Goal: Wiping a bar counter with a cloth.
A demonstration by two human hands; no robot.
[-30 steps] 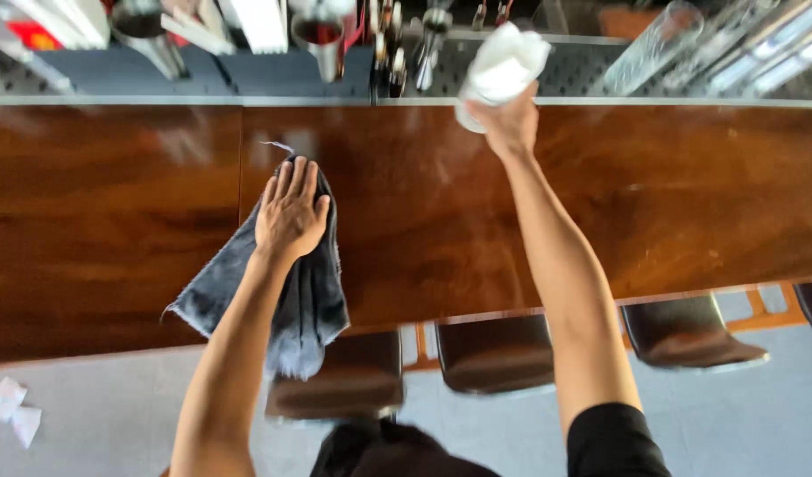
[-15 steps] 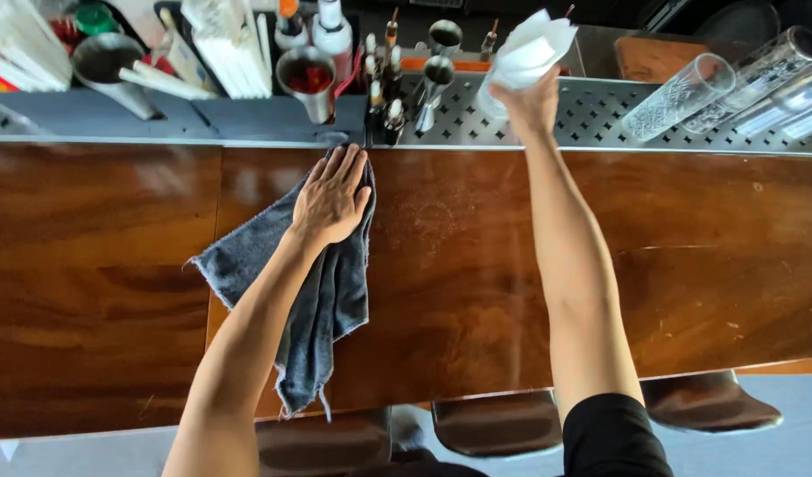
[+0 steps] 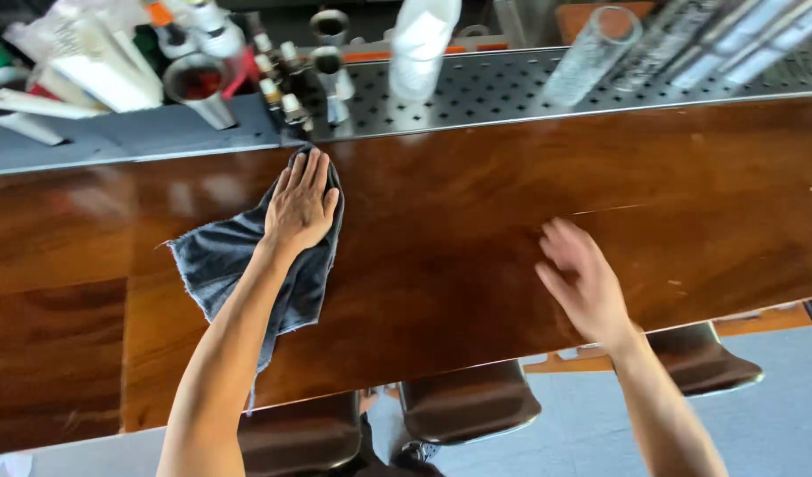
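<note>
My left hand [image 3: 300, 205] lies flat, fingers spread, on a dark grey cloth [image 3: 234, 265] spread over the glossy wooden bar counter [image 3: 477, 230]. The cloth reaches from the counter's far edge back toward me. My right hand [image 3: 583, 281] hovers empty and slightly blurred over the counter's near right part, fingers loosely apart. A white spray bottle [image 3: 419, 44] stands on the perforated metal drain mat [image 3: 512, 84] beyond the counter, apart from both hands.
Behind the counter stand small bottles [image 3: 273, 84], metal jiggers [image 3: 331, 62], a metal cup [image 3: 194, 84], a tall clear glass [image 3: 591, 53] and white containers [image 3: 79, 71] on the left. Brown bar stools [image 3: 468, 402] stand under the counter's near edge.
My right hand has let go of the white bottle, which now stands on the metal mat, and has drawn back over the counter. My left hand stays on the cloth.
</note>
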